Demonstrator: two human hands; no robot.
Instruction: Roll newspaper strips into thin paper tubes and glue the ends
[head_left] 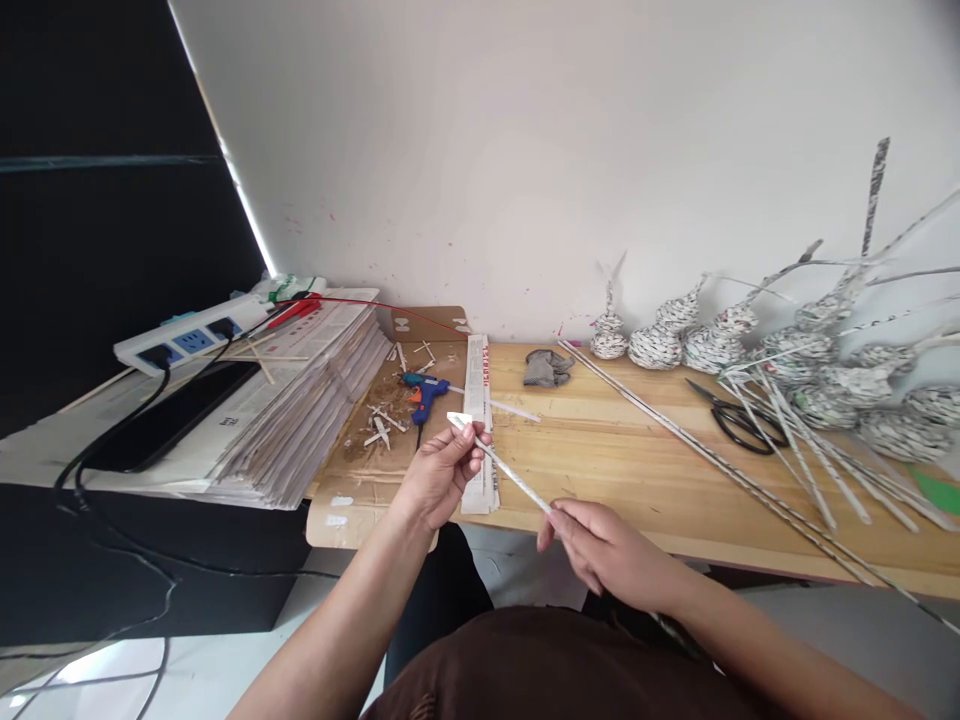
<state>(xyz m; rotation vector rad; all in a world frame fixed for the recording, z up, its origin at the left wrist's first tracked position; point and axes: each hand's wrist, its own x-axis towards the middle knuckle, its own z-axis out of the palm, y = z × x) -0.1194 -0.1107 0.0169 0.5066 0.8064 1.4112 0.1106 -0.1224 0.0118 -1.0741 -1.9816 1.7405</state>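
Observation:
A thin rolled paper stick (517, 482) runs diagonally between my two hands, above the table's front edge. My left hand (450, 470) pinches its upper end, where a small flap of paper sticks out past the fingertips. Lower on the stick, my right hand (600, 550) is closed round it. Just behind my left hand, a stack of flat newspaper strips (477, 385) lies on the table. The blue glue gun (429, 395) rests on brown cardboard (360, 505) to the left of the strips.
Newspaper sheets (292, 440) are piled at left, with a power strip (191, 335) and a phone (172, 415) on top. Right on the wooden table (600, 450) lie a grey glove (547, 367), long paper sticks (675, 437), black scissors (750, 425) and several woven gourd shapes (712, 345).

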